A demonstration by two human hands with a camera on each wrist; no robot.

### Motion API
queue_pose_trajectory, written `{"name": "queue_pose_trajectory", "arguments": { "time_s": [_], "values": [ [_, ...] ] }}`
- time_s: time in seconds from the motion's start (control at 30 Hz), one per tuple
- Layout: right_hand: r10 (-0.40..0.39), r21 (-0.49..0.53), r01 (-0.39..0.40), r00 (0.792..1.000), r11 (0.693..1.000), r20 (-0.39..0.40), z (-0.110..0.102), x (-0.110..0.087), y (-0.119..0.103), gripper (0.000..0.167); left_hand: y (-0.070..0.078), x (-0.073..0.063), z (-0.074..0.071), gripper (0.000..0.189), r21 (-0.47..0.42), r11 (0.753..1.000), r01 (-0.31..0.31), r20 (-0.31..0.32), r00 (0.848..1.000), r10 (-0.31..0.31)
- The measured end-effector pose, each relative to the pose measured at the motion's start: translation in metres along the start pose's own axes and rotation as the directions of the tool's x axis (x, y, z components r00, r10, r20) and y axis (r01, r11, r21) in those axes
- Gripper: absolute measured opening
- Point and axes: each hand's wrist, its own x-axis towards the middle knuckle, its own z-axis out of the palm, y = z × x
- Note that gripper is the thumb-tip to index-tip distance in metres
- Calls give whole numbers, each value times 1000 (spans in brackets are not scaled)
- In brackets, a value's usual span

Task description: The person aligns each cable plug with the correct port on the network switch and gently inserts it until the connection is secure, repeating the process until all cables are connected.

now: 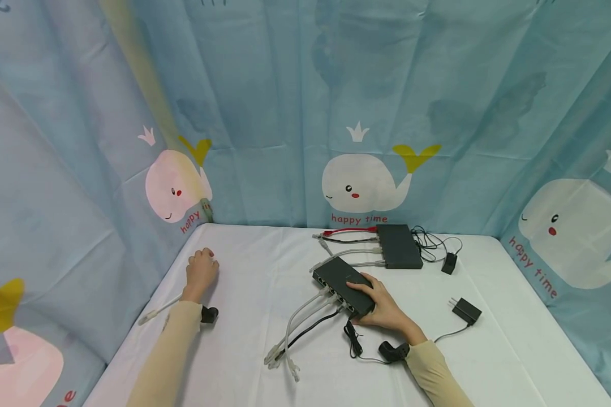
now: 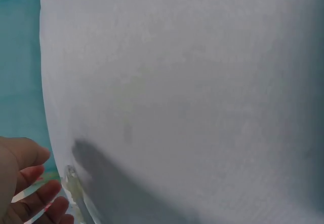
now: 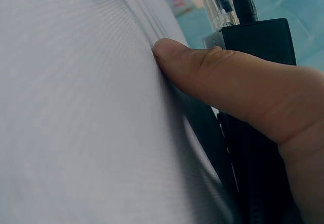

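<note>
A black network switch (image 1: 342, 282) sits tilted over the middle of the white table, with grey network cables (image 1: 294, 322) and a black one plugged into its front side. My right hand (image 1: 384, 305) grips the switch by its right end; the thumb (image 3: 202, 67) shows along its edge in the right wrist view. At the table's left side, my left hand (image 1: 202, 272) hovers with loosely bent fingers over a grey network cable (image 1: 158, 310). That cable's clear plug (image 2: 71, 172) lies just beside the fingertips in the left wrist view, apparently apart from them.
Behind, a second black switch (image 1: 399, 246) has red, black and grey cables on its left and a power adapter (image 1: 449, 263) on its right. Another adapter (image 1: 467, 311) lies at the right, its cord passing under my right arm. A blue whale-print curtain (image 1: 285, 113) encloses the table.
</note>
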Motion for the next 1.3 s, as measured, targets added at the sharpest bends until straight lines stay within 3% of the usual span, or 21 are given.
{"name": "queue_pose_trajectory", "arguments": {
  "time_s": [0.43, 0.7, 0.93, 1.3],
  "values": [
    [-8, -7, 8, 1000, 1000, 3, 1, 1, 2, 85, -15, 1, 1, 22, 24, 998, 56, 9, 998, -56],
    [-2, -14, 2, 1000, 1000, 3, 1, 2, 1, 86, -18, 1, -3, 22, 39, 999, 35, 39, 999, -37],
    [6, -13, -6, 1000, 1000, 7, 0, 1, 1, 85, -12, -1, -5, 26, -19, 998, 62, 79, 995, -61],
    [8, -10, -8, 1000, 1000, 10, 0, 0, 2, 85, 0, -6, -8, 27, -62, 997, 48, 97, 994, -42]
  ]
}}
